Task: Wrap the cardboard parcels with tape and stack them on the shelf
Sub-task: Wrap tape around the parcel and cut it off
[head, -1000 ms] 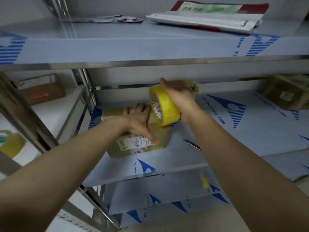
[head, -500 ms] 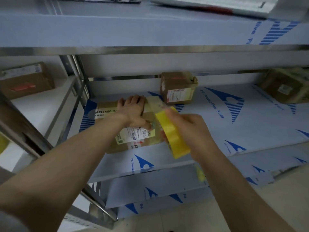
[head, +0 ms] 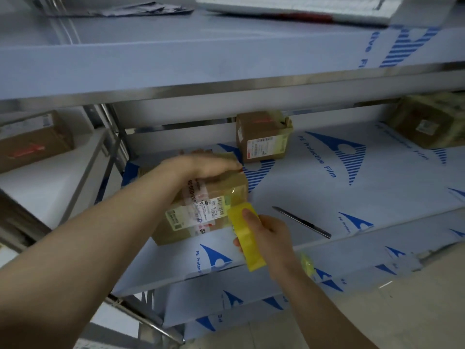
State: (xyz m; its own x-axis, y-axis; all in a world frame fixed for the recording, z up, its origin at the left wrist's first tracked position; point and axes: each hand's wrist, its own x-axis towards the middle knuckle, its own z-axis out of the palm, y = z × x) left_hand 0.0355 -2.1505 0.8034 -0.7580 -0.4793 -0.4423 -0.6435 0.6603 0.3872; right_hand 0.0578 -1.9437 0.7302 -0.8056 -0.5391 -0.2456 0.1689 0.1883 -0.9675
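Steel shelf (head: pixel 327 197): left hand (head: pixel 201 167) flat atop parcel (head: pixel 201 207); right hand (head: pixel 271 235) grips tape roll (head: pixel 245 235) just right of parcel's near corner (strip apparently attached).

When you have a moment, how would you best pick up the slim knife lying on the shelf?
Probably by the dark handle end nearest the shelf's front edge, coming from above with a finger-and-thumb pinch across its width. The knife lies flat and diagonal on the shelf, pointed tip toward the back, clear of the parcel and of the right hand holding the tape roll.
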